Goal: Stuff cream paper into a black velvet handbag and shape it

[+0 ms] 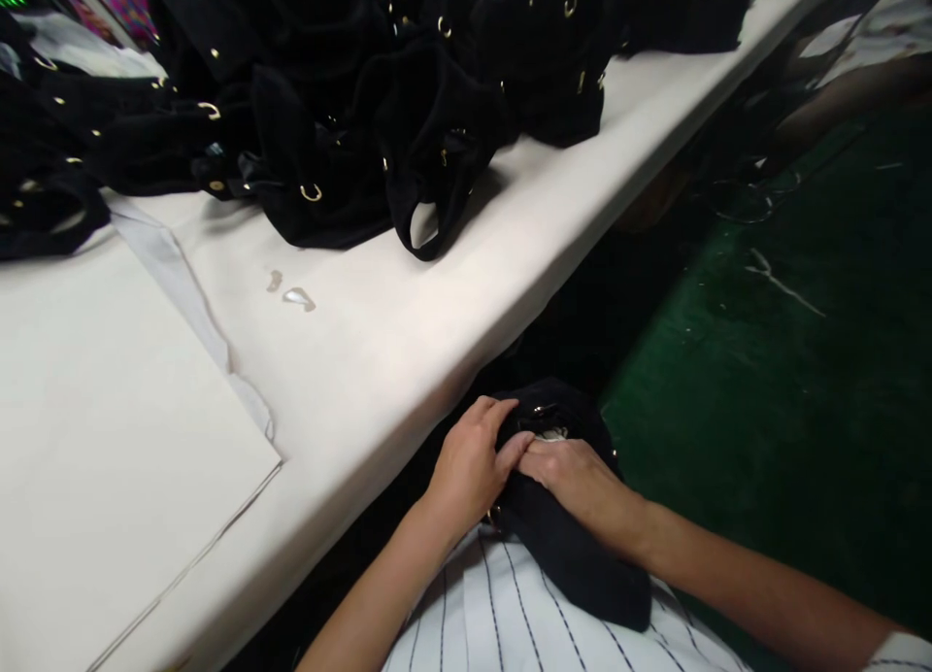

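A black fabric bag (582, 565) with small gold-coloured metal fittings rests against my striped top, just off the table's front edge. My left hand (470, 468) is closed on the left side of its opening, the thumb pointing toward my other hand. At the opening, my right hand (582, 487) is closed on the bag's edge, its fingertips hidden in the folds. Both hands nearly touch each other there. A bit of whitish material (553, 434) shows inside the opening, beyond my right hand.
Along the back of the white-covered table (408, 332) lies a heap of similar black bags (320, 157) with gold rings. Large white sheets (109, 410) cover the left side, and two small pale scraps (297, 298) lie near them. Right of the table is a dark green floor (786, 381) with loose thread.
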### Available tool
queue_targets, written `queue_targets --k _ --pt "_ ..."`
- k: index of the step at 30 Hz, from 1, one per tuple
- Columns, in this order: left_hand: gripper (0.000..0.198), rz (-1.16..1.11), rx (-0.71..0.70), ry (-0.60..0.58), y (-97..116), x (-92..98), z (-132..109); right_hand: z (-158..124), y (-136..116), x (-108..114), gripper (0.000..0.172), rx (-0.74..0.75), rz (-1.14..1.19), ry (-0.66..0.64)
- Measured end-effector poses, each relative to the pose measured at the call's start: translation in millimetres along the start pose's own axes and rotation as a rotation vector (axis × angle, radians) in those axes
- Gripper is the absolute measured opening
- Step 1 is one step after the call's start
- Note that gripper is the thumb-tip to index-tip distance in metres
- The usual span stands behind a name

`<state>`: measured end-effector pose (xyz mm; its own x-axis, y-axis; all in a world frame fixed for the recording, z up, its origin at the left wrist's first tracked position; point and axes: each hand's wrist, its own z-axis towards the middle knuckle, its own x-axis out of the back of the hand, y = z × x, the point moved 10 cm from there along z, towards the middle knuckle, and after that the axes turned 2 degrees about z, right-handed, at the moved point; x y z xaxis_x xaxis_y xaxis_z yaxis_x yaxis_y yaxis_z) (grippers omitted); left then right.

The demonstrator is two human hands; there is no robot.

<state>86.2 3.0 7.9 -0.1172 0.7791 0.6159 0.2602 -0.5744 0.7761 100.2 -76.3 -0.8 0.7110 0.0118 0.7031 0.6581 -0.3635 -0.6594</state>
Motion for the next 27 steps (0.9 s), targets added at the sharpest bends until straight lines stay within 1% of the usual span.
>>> queue_targets --k 1,2,5,6,7,8,9,10,11,13,15,16,17,19,21,24,25,27 --pt "0.035 0.038 0.014 -0.032 -2.5 -5.7 5.6 -1.6 2.8 3.9 0.013 0.005 -0.026 0.028" --pt "0.037 0.073 0.026 -0.057 -6.8 -10.0 10.6 -4.3 7.9 11.3 0.011 -0.006 -0.064 0.085" --pt "0.047 0.179 0.063 -0.077 -28.5 -12.0 20.0 -20.8 35.7 40.6 0.011 -0.146 -0.190 0.314" --pt "0.050 0.197 0.074 -0.076 -36.7 -10.7 20.7 -26.7 44.5 46.1 0.009 -0.183 -0.182 0.360" --pt "0.052 0.199 0.080 -0.079 -44.0 -10.0 20.4 -30.5 50.1 47.5 0.009 -0.184 -0.136 0.378" --pt "0.053 0.190 0.076 -0.087 -49.4 -10.1 19.1 -32.1 51.4 45.4 0.016 -0.148 -0.069 0.376" --pt "0.054 0.175 0.063 -0.097 -52.6 -10.8 17.2 -32.0 48.9 41.8 0.023 -0.088 -0.004 0.366" --pt "0.055 0.166 0.049 -0.098 -54.0 -11.2 15.0 -31.1 43.9 37.7 0.026 -0.021 0.044 0.359" --pt "0.055 0.170 0.037 -0.086 -53.9 -10.7 12.7 -29.5 38.4 33.4 0.027 0.035 0.070 0.355" --pt "0.052 0.228 0.020 -0.014 -50.7 -5.7 8.7 -24.8 29.4 25.3 0.023 0.109 0.093 0.354" --pt "0.044 0.321 -0.022 0.070 -42.2 0.0 5.6 -19.2 23.2 18.0 0.025 0.163 0.110 0.342" --pt "0.037 0.369 -0.060 0.088 -37.0 0.5 4.6 -16.5 21.0 14.2 0.029 0.190 0.113 0.324" --pt "0.030 0.417 -0.098 0.084 -32.5 -0.9 4.2 -14.3 19.4 10.2 0.032 0.219 0.110 0.297" --pt "0.020 0.496 -0.149 0.037 -28.6 -6.6 4.7 -10.4 18.5 -0.1 0.038 0.262 0.076 0.210" --pt "0.018 0.514 -0.158 -0.008 -29.4 -11.3 5.9 -7.0 20.2 -11.6 0.043 0.276 -0.002 0.113" --pt "0.020 0.399 -0.149 0.011 -27.5 -12.6 6.4 0.9 25.6 -28.2 0.048 0.228 -0.180 -0.005" --pt "0.021 0.352 -0.148 0.031 -25.4 -12.7 5.8 4.7 27.3 -33.2 0.047 0.201 -0.243 -0.037" --pt "0.020 0.300 -0.151 0.070 -20.2 -14.3 2.9 13.3 29.4 -40.7 0.037 0.147 -0.337 -0.084"
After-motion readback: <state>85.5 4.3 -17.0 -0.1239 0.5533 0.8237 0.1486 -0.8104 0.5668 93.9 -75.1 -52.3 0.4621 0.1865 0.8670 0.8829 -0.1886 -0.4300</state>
